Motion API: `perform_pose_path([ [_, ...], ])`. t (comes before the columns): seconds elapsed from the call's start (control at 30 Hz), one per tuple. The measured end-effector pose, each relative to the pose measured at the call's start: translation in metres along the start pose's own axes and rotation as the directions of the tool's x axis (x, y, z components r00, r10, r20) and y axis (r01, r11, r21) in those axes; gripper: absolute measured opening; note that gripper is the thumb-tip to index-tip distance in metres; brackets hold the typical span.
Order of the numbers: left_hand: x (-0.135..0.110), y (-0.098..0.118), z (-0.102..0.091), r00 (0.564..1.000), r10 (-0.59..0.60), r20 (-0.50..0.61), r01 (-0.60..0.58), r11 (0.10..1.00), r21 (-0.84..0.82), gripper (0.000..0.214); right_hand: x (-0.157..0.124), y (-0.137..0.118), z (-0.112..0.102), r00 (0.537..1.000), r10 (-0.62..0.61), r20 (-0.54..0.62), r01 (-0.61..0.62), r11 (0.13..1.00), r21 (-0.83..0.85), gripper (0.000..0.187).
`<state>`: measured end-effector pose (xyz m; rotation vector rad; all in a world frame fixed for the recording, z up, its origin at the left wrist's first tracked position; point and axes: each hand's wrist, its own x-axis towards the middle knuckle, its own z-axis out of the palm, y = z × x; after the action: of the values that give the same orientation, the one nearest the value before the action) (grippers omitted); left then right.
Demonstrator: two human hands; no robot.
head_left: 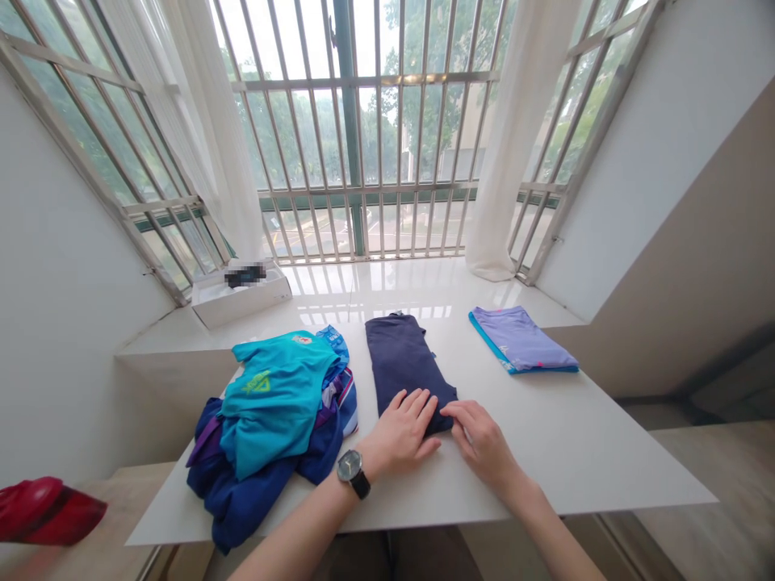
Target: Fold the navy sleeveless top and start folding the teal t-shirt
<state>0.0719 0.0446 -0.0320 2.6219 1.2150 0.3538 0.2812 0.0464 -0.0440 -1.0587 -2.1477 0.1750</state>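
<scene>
The navy cloth (403, 359) is lying folded into a long strip in the middle of the table (575, 436), its long axis running from the near edge away toward the window and leaning slightly left at the far end. Both hands are sitting at its near end. The left hand (404, 428), wearing a watch (349, 466), is lying flat and spread, palm down, on the near end of the strip, pressing on it rather than gripping anything. The right hand (481, 440) is coming in from the right with its fingers bent, the tips touching the near right corner of the cloth; I cannot tell whether they are pinching the edge or only resting on it. So the rest of the strip is stretching away from both hands, toward the far side. A pile (275, 411) of blue and teal clothes is sitting just left of the strip, and a lilac fold (524, 339) is lying well apart to the far right.
</scene>
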Motion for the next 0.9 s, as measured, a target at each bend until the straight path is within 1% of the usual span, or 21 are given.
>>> perform_pose_path([
  [0.03,0.000,0.009,-0.001,0.999,-0.026,0.019,0.027,0.998,-0.050,0.070,0.000,-0.001,0.000,1.000,-0.003,0.009,0.004,1.000,-0.009,0.027],
  [0.1,0.003,0.031,0.001,0.989,-0.123,0.078,0.135,0.974,-0.182,0.075,-0.003,0.000,-0.002,0.998,0.021,0.062,-0.019,0.999,-0.038,0.027],
  [0.17,0.011,0.055,0.003,0.959,-0.218,0.180,0.271,0.893,-0.359,0.080,-0.006,0.009,-0.007,0.990,0.078,0.115,-0.068,0.993,-0.094,0.025],
  [0.2,0.015,0.067,0.003,0.947,-0.224,0.229,0.308,0.834,-0.459,0.081,-0.008,0.017,-0.011,0.987,0.105,0.125,-0.088,0.988,-0.129,0.024],
  [0.23,0.019,0.077,0.002,0.947,-0.206,0.245,0.310,0.778,-0.546,0.082,-0.010,0.026,-0.016,0.985,0.121,0.125,-0.099,0.981,-0.167,0.024],
  [0.27,0.022,0.084,0.000,0.958,-0.165,0.236,0.278,0.739,-0.613,0.083,-0.011,0.036,-0.023,0.985,0.125,0.117,-0.100,0.974,-0.205,0.023],
  [0.3,0.023,0.087,-0.004,0.973,-0.115,0.198,0.218,0.731,-0.647,0.083,-0.013,0.044,-0.031,0.988,0.117,0.104,-0.089,0.966,-0.242,0.023],
  [0.33,0.024,0.086,-0.009,0.987,-0.070,0.143,0.146,0.757,-0.637,0.082,-0.014,0.050,-0.040,0.991,0.101,0.086,-0.074,0.959,-0.273,0.024],
  [0.37,0.024,0.081,-0.014,0.996,-0.038,0.082,0.079,0.812,-0.579,0.081,-0.016,0.052,-0.048,0.994,0.085,0.064,-0.063,0.953,-0.296,0.025],
  [0.4,0.024,0.071,-0.020,0.999,-0.019,0.032,0.032,0.877,-0.479,0.079,-0.019,0.049,-0.055,0.996,0.080,0.037,-0.064,0.949,-0.309,0.027],
  [0.43,0.024,0.058,-0.025,1.000,-0.025,-0.009,0.021,0.939,-0.344,0.075,-0.022,0.041,-0.060,0.996,0.087,0.011,-0.079,0.946,-0.313,0.030],
  [0.47,0.024,0.042,-0.030,0.998,-0.051,-0.037,0.043,0.979,-0.200,0.069,-0.027,0.029,-0.062,0.994,0.108,-0.015,-0.107,0.944,-0.311,0.032],
  [0.5,0.024,0.025,-0.034,0.997,-0.078,-0.026,0.075,0.994,-0.079,0.062,-0.033,0.013,-0.060,0.990,0.139,-0.031,-0.142,0.941,-0.308,0.035],
  [0.53,0.024,0.008,-0.036,0.992,-0.124,0.025,0.124,0.992,0.001,0.057,-0.039,-0.003,-0.054,0.985,0.168,-0.033,-0.170,0.934,-0.315,0.038],
  [0.57,0.025,-0.007,-0.037,0.978,-0.192,0.087,0.188,0.981,0.046,0.058,-0.046,-0.019,-0.046,0.979,0.200,-0.042,-0.202,0.921,-0.334,0.044],
  [0.63,0.026,-0.025,-0.035,0.946,-0.288,0.149,0.277,0.957,0.093,0.067,-0.058,-0.041,-0.027,0.977,0.214,0.013,-0.195,0.909,-0.369,0.058],
  [0.67,0.027,-0.027,-0.033,0.934,-0.321,0.155,0.307,0.946,0.106,0.073,-0.063,-0.044,-0.018,0.977,0.210,0.033,-0.181,0.904,-0.387,0.059],
  [0.7,0.027,-0.025,-0.031,0.928,-0.343,0.147,0.328,0.937,0.120,0.078,-0.066,-0.041,-0.011,0.976,0.212,0.044,-0.177,0.898,-0.402,0.056],
  [0.77,0.025,-0.011,-0.027,0.917,-0.380,0.121,0.362,0.920,0.151,0.086,-0.065,-0.021,-0.009,0.974,0.223,0.049,-0.183,0.891,-0.416,0.048],
  [0.83,0.021,0.009,-0.025,0.909,-0.407,0.093,0.388,0.906,0.169,0.091,-0.058,0.010,-0.019,0.971,0.223,0.085,-0.173,0.903,-0.393,0.042],
  [0.9,0.012,0.030,-0.026,0.917,-0.395,0.058,0.379,0.908,0.179,0.089,-0.047,0.040,-0.036,0.964,0.224,0.144,-0.160,0.920,-0.358,0.039],
])
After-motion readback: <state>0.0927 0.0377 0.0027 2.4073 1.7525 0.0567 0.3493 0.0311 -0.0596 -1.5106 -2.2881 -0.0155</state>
